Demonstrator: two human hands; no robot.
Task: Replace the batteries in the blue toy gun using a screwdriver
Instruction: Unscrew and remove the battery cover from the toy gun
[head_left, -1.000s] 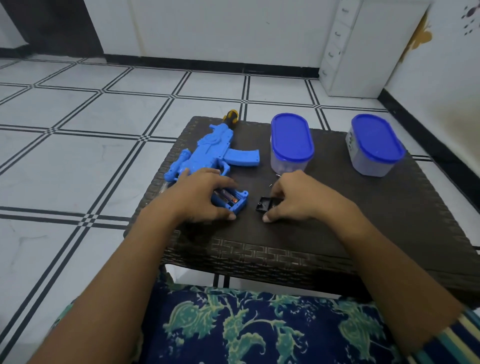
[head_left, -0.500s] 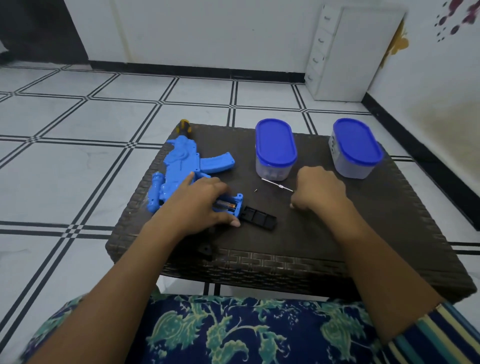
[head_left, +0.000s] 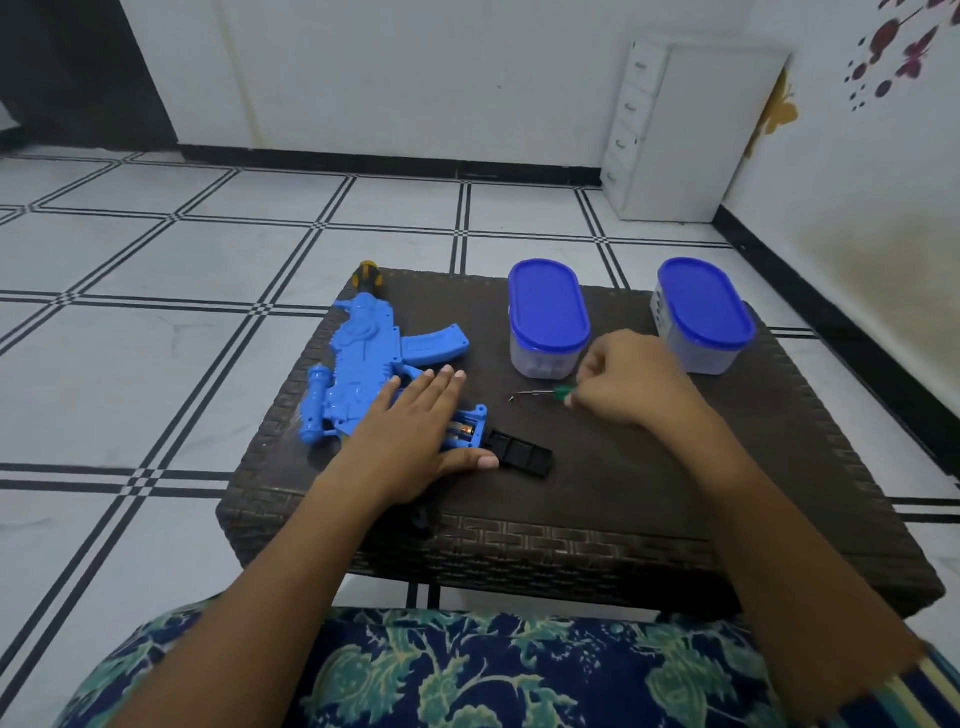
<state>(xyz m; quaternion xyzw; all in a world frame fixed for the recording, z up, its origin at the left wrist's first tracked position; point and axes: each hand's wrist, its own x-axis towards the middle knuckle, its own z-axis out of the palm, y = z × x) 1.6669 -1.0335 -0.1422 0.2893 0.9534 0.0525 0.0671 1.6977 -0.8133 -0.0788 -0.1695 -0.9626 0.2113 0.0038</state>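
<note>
At bench (head_left: 675, 493) left side, blue toy gun (head_left: 363, 374) lying flat, batteries (head_left: 460, 431) showing in open compartment. Left hand (head_left: 410, 431) pressing gun, grip wide, fingers straight. At bench middle, black cover (head_left: 519, 454) lying loose; right hand (head_left: 623, 384) grip pinching green-handled screwdriver (head_left: 535, 393). At bench far side, two blue-lidded containers (head_left: 548, 317) standing.

The low bench (head_left: 649, 467) of dark woven wicker stands on a white tiled floor (head_left: 156, 322) with black lines. On its left part the blue toy gun (head_left: 363, 364) lies on its side, a black cover (head_left: 522, 454) flat just beside its open battery bay, and a yellow-and-black tool handle (head_left: 368, 274) shows behind it at the far corner. Farther right stand the middle tub (head_left: 548, 317) and the right tub (head_left: 701, 312), clear with blue lids, and a thin green-handled screwdriver (head_left: 535, 395), pinched by the right hand (head_left: 623, 384), is just before the middle tub
</note>
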